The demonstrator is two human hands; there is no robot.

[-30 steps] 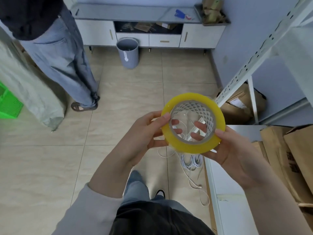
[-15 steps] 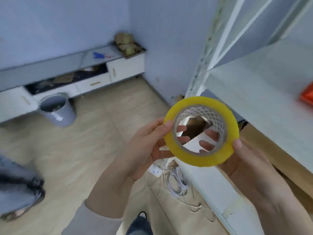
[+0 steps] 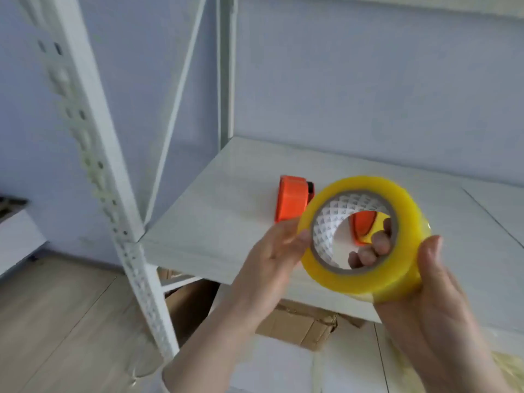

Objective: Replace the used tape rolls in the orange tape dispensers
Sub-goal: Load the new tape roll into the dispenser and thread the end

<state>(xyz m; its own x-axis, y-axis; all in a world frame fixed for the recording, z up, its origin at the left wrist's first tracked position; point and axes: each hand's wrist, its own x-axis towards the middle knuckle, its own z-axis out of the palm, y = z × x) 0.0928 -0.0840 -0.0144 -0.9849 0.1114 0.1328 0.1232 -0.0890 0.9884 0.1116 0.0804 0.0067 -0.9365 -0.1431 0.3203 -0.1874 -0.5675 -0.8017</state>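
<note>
Site: storeroom, likely packing area | rack: white slotted-steel upright (image 3: pixel 85 154), white shelf board (image 3: pixel 226 199) | under shelf: cardboard boxes (image 3: pixel 295 324) | on shelf: orange tape dispenser (image 3: pixel 292 201) | floor (image 3: pixel 42 321): beige | wall (image 3: pixel 368 80): pale blue

The shelf (image 3: pixel 198 217) front is being left open between the post (image 3: pixel 93 154) at the left and the left hand (image 3: pixel 269 265). The way to the dispenser (image 3: pixel 292 201) is being partly blocked by the roll (image 3: pixel 408 222), which is being held near it by the left hand and the right hand (image 3: pixel 436 302). The shelf's left end is being crossed by a brace (image 3: pixel 181 75). Room beneath is being taken up by boxes (image 3: pixel 295 321).
</note>
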